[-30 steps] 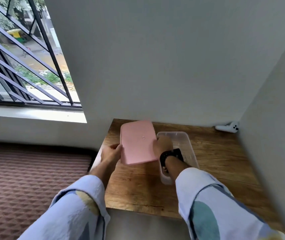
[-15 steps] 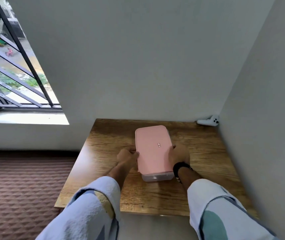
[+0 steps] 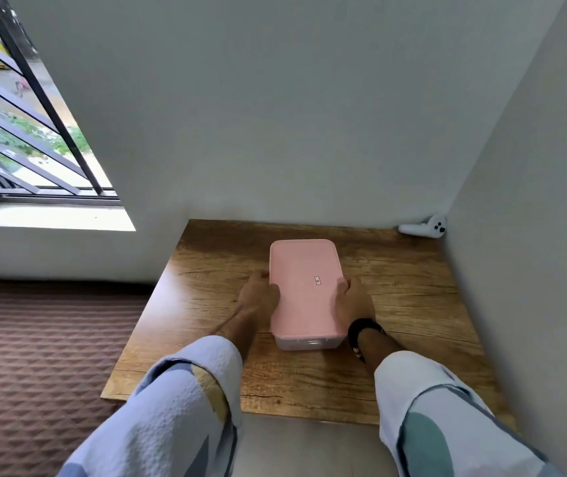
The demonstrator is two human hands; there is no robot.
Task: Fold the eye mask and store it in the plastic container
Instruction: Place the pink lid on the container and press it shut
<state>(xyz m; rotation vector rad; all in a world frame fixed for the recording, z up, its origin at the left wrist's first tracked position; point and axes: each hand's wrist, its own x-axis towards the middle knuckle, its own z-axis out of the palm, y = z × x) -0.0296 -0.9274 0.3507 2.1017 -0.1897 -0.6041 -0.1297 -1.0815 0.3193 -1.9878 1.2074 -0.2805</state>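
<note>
A clear plastic container stands in the middle of the wooden table, covered by its pink lid. My left hand presses against the lid's left edge. My right hand, with a black band at the wrist, grips the lid's right edge. The eye mask is not visible; the lid hides the inside of the container.
A white controller lies in the table's far right corner against the walls. A wall rises close on the right. A barred window is at the left, with a brown textured mat below it.
One second ago both hands held the pink lid tilted beside the uncovered container. Now the lid lies flat on the container, with a hand on each side.
</note>
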